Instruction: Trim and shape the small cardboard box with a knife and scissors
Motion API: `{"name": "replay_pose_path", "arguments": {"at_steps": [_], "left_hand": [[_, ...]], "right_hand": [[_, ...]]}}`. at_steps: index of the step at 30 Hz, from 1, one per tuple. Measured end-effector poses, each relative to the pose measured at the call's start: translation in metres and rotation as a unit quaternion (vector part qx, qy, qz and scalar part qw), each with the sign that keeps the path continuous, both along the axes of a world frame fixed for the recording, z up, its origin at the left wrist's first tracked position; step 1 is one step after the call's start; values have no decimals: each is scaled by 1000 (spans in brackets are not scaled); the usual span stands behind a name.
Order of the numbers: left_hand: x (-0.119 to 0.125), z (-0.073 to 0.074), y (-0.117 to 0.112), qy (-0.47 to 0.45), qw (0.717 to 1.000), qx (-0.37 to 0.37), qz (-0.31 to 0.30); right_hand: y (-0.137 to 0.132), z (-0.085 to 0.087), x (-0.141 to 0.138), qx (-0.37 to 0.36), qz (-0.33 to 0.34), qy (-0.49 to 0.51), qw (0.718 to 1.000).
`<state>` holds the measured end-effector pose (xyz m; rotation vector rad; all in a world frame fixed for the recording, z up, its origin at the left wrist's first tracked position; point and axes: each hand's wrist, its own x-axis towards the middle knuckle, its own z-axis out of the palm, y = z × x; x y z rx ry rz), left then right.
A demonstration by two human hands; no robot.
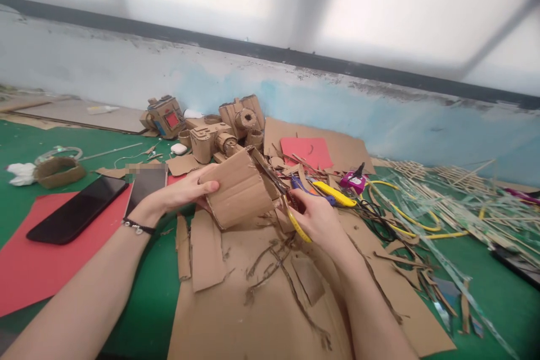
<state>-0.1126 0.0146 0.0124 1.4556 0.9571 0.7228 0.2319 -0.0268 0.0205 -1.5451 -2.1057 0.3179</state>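
Observation:
My left hand (196, 188) grips a folded cardboard box (238, 188) by its left side, thumb on the top face. The box is tilted, its open side turned to the right, above a brown cardboard sheet (236, 315). At that open side my right hand (314, 215) is closed around scissors (298, 226) with a yellow handle. The blades are mostly hidden by the hand and the box edge. Torn cardboard strips (291, 275) and a small flat piece (206, 250) lie on the sheet below.
Cardboard camera models (211, 138) stand by the wall. A black phone (78, 211) lies on red paper (63, 259) at left. Right of my hands are a yellow cutter (335, 194), a purple object (353, 181) and a yellow cable (422, 230). Thin sticks (455, 191) spread far right.

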Motion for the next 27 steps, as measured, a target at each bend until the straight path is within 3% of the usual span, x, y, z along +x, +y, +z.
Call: {"name": "replay_pose_path", "arguments": {"at_steps": [11, 27], "left_hand": [[-4, -7, 4, 15, 1000, -3, -19], [-7, -17, 9, -45, 995, -39, -76]], "right_hand": [[0, 1, 3, 6, 9, 7, 1000], [0, 8, 8, -14, 30, 40, 999]]}}
